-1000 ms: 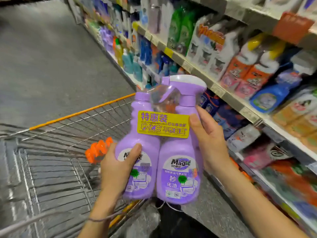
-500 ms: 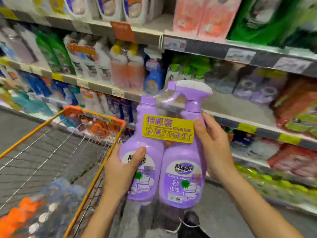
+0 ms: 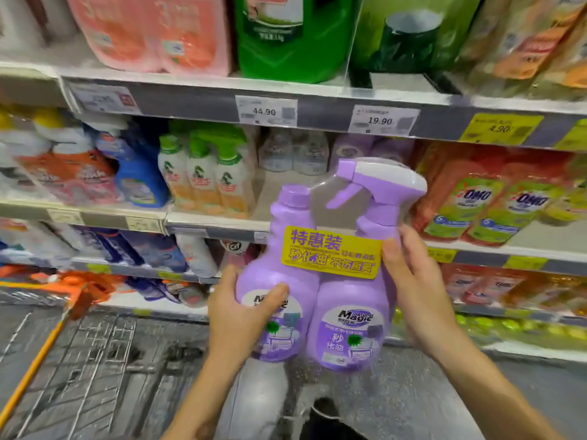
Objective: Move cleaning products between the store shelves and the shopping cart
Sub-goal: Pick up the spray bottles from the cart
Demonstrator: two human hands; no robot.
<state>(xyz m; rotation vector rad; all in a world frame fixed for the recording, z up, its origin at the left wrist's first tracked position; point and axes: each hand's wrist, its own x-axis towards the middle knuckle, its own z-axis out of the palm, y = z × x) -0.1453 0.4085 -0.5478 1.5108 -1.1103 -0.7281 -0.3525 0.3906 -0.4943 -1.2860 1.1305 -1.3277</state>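
A twin pack of purple spray cleaner bottles [image 3: 330,281], wrapped together under a yellow label, is upright in front of the store shelves. My left hand [image 3: 236,315] grips the left bottle's lower body, thumb across its label. My right hand [image 3: 416,290] holds the right bottle's side, thumb on the yellow label's edge. The shopping cart [image 3: 79,360] with its orange-yellow rim sits low at the left. Behind the pack, the middle shelf [image 3: 219,219] has a gap with similar purple bottles [image 3: 359,150] at the back.
Shelves of cleaning products fill the view: green-capped bottles [image 3: 203,176], a blue bottle [image 3: 136,176], orange OMO pouches [image 3: 495,201], pink and green refill bags above. Price tags line the shelf edges. Grey floor and my dark shoe [image 3: 324,417] lie below.
The view has swung right, from the aisle and cart to face the shelves. The twin pack stays in both hands and has come in front of the middle shelf; the cart slid left.
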